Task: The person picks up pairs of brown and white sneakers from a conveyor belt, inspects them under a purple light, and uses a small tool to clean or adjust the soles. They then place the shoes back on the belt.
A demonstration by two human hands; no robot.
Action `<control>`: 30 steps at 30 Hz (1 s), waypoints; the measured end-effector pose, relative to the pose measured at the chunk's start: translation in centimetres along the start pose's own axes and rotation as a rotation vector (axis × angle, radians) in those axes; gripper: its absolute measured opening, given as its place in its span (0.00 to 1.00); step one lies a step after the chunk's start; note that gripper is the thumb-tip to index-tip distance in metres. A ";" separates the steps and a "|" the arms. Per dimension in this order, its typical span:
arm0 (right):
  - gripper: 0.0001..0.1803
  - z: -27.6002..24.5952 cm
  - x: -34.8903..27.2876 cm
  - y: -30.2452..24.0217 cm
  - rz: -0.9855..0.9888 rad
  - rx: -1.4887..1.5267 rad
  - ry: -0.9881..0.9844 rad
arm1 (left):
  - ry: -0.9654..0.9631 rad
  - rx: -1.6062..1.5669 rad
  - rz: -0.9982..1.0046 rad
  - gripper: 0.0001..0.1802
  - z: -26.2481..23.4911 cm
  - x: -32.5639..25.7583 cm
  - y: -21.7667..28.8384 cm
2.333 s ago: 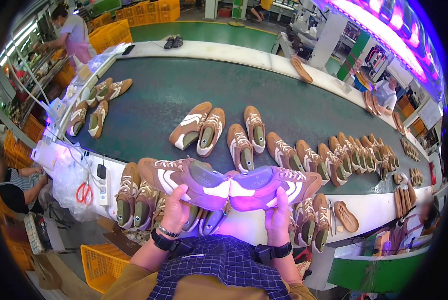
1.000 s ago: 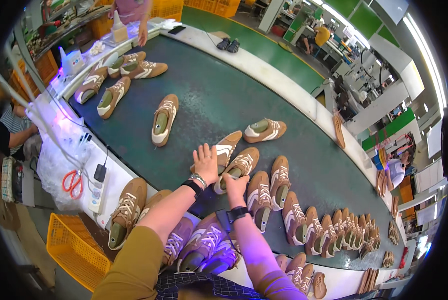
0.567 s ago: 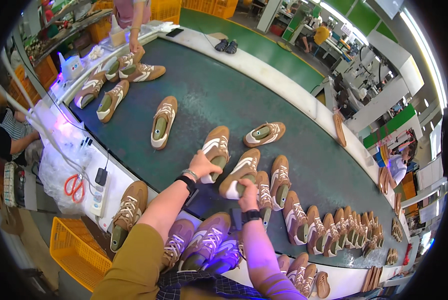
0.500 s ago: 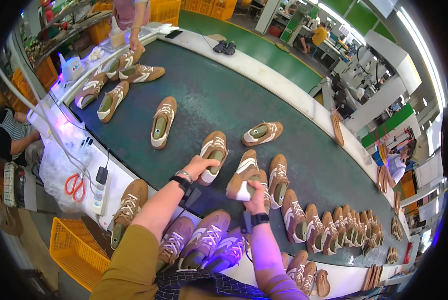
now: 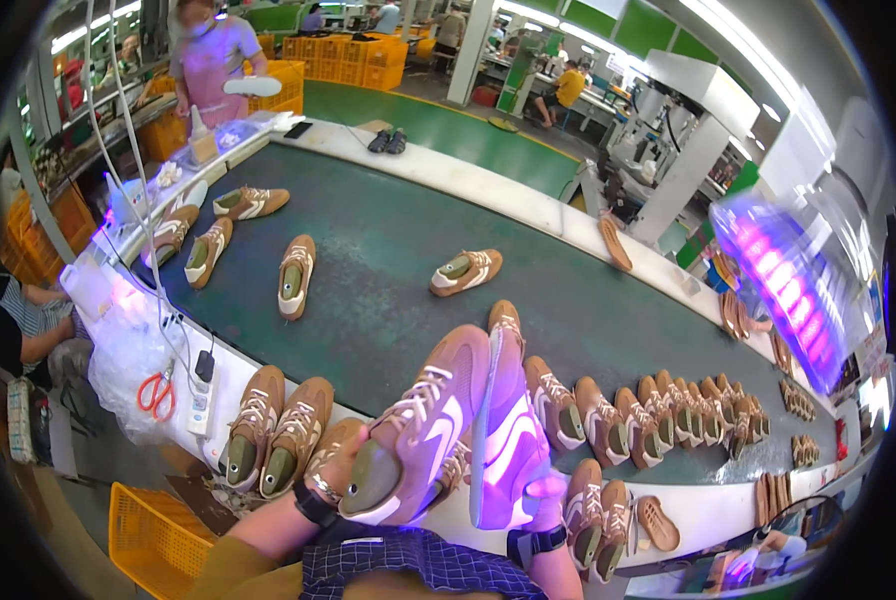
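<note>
Gripping a tan sneaker (image 5: 423,430) around its heel, the left hand (image 5: 340,470) holds it up close to the camera, above the near edge of the green conveyor belt (image 5: 388,270). The shoe's long axis runs from lower left to upper right: the heel sits low by the wrist, and the toe points up and away toward the belt. Its laces and white side stripe face the camera, and a green shoe last fills the opening.

The right hand (image 5: 540,500) is clenched on a second sneaker (image 5: 506,440), lit purple, at the heel end. This shoe stands nearly upright on its long axis, sole edge turned toward the first shoe, toe pointing away toward the belt. The two shoes are just beside each other, touching or nearly so along their sides.

Below the left hand, a pair of tan shoes (image 5: 273,435) rests on the white worktop (image 5: 218,355) at the belt's rim. A row of sneakers (image 5: 658,410) lies on the belt to the right. Orange scissors (image 5: 156,393) lie farther left.
</note>
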State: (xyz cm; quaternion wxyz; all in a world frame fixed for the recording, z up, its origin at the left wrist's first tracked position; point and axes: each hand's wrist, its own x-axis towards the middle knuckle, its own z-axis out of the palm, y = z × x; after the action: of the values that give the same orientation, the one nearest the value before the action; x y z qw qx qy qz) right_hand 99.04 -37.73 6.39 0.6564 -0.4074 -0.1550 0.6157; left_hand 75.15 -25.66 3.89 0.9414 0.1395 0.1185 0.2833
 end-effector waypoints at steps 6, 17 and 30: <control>0.47 -1.8 -6.1 1.2 0.062 -0.071 0.042 | -0.065 -0.266 -0.130 0.43 -2.1 -2.4 -5.3; 0.50 -4.1 -12.4 0.3 0.054 -0.078 0.042 | -0.084 -0.007 -0.336 0.48 -3.2 -3.6 -8.1; 0.48 -5.8 -12.5 -2.0 -0.110 -0.252 0.030 | -0.002 -0.021 -0.242 0.31 -6.0 -2.5 -10.1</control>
State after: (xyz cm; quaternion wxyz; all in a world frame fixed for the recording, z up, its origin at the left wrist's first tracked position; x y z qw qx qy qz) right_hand 102.03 -51.26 8.00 0.6350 -0.4865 -0.2432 0.5485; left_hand 76.34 -33.97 -4.71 0.9702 0.1145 0.1308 0.1685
